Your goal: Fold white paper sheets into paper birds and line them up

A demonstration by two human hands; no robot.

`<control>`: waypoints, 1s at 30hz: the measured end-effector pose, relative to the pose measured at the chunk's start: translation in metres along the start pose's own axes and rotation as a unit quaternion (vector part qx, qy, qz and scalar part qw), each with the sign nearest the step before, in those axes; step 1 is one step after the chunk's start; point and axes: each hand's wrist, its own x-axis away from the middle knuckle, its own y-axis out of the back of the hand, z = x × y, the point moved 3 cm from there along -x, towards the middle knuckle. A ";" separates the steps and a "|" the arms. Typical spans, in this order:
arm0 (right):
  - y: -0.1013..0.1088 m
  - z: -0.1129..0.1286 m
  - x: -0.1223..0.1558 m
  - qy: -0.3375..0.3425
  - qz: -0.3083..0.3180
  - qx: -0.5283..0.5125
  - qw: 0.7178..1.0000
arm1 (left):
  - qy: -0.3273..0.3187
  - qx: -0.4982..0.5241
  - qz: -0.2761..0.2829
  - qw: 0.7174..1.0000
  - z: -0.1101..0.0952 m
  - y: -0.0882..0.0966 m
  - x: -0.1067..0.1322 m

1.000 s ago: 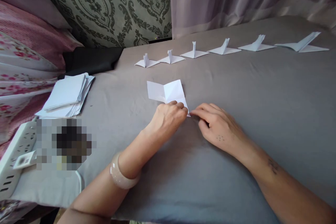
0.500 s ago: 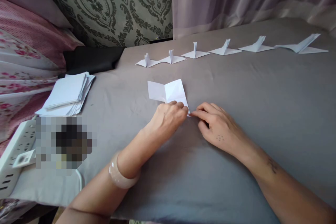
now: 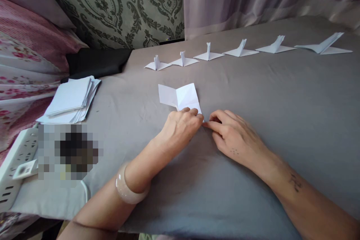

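A partly folded white paper (image 3: pixel 180 96) lies on the grey cloth (image 3: pixel 253 93) in front of me. My left hand (image 3: pixel 181 127) rests on its near edge with fingers curled and pressing down. My right hand (image 3: pixel 233 137) meets it at the paper's near right corner, fingertips pinched on that corner. A pale bangle (image 3: pixel 128 189) circles my left wrist.
Several finished folded paper figures (image 3: pixel 208 54) stand in a row along the far side. A stack of white sheets (image 3: pixel 70 99) lies at the left. A white power strip (image 3: pixel 14 165) sits at the left edge, beside a blurred patch. A black cloth (image 3: pixel 95 63) lies behind.
My right hand has shifted slightly left, closing on the paper's corner against my left fingers. The paper stays where it was.
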 end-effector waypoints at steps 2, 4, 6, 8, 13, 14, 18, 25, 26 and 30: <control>0.002 0.002 0.001 0.007 0.005 0.013 1.000 | -0.004 0.002 -0.005 1.000 0.000 0.000 0.000; 0.003 0.002 0.002 0.012 0.008 0.022 1.000 | -0.007 0.002 -0.017 1.000 -0.001 -0.001 0.000; 0.003 0.002 0.003 0.011 0.011 0.022 1.000 | -0.004 0.003 -0.026 1.000 -0.001 -0.002 -0.001; 0.003 0.002 0.003 0.007 0.014 0.016 1.000 | 0.000 0.004 -0.029 1.000 -0.001 -0.003 -0.002; 0.003 0.000 0.002 -0.001 0.019 -0.003 1.000 | 0.016 0.006 -0.028 0.999 -0.002 -0.004 -0.005; 0.003 0.000 0.002 -0.002 0.018 -0.006 1.000 | 0.018 0.006 -0.027 0.999 -0.001 -0.005 -0.005; 0.003 -0.003 0.001 0.007 0.015 -0.024 1.000 | 0.018 0.009 -0.027 0.999 -0.001 -0.004 -0.006; 0.006 -0.011 -0.001 -0.022 0.008 -0.061 0.998 | 0.009 0.018 -0.008 1.000 0.000 0.000 -0.006; 0.006 -0.010 0.000 -0.010 0.011 -0.053 0.998 | 0.008 0.021 -0.007 1.000 0.000 0.000 -0.006; 0.004 -0.005 0.000 0.048 0.017 -0.003 0.999 | 0.008 0.025 -0.006 1.000 0.001 0.000 -0.007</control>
